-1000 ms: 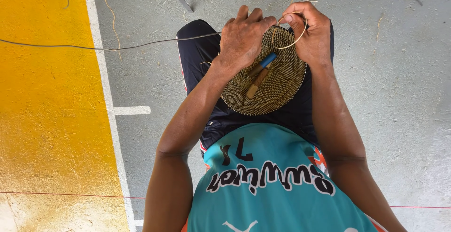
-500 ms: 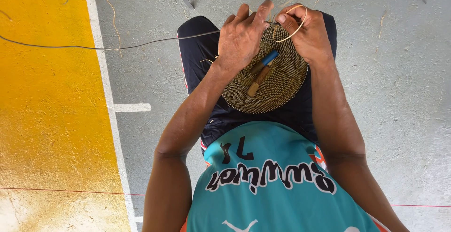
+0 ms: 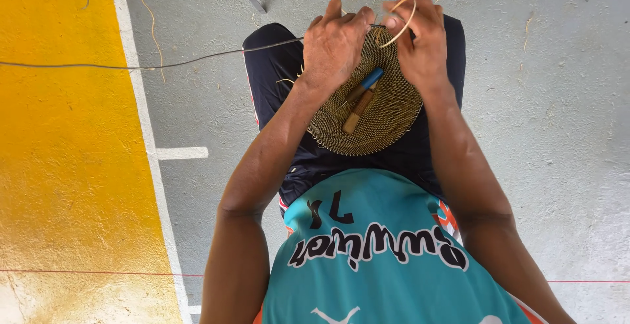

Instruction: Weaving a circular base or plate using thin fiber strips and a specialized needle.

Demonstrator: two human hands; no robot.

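Round woven disc is lying on the lap, far rim hidden under both hands; left hand is gripping that rim, fingers curled together; right hand is pinching a pale looped strand; blue-tipped wooden tool is resting on the disc.

Left hand shifted slightly up and toward the far rim of the woven disc, fingers now bunched tighter against the right hand. Pale strand, earlier lying flat along the rim under the right fingers, now lifted into a raised loop above them. Right thumb and forefinger now pinched closer on that strand. Whole scene sitting a little higher in view than a second ago.
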